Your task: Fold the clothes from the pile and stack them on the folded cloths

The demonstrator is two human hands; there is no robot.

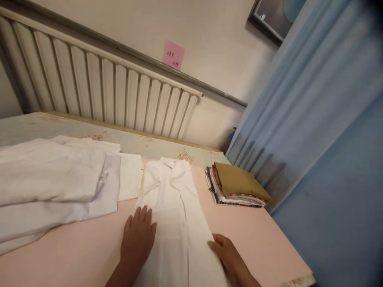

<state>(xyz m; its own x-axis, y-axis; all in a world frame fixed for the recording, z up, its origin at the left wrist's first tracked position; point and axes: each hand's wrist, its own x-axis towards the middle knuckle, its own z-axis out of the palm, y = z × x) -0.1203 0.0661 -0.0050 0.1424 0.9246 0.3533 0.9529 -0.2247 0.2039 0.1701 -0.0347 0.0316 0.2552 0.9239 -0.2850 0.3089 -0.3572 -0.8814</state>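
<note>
A white collared shirt (173, 211) lies lengthwise on the pink surface (80, 251), its collar at the far end and its sides folded inward. Flat on the shirt's left side rests my left hand (138, 235), fingers stretched out and holding nothing. At the shirt's right edge, my right hand (229, 253) has its thumb on top and fingers curled at the cloth, pinching that edge. The shirt's near end runs out of the bottom of the view.
Piled white garments (50, 171) lie on the left. To the right sits a folded cloth stack (239, 183) topped by a mustard piece. A blue curtain (338, 131) hangs along the right side. Behind the table stand a radiator (104, 87) and a wall with a pink note (173, 55).
</note>
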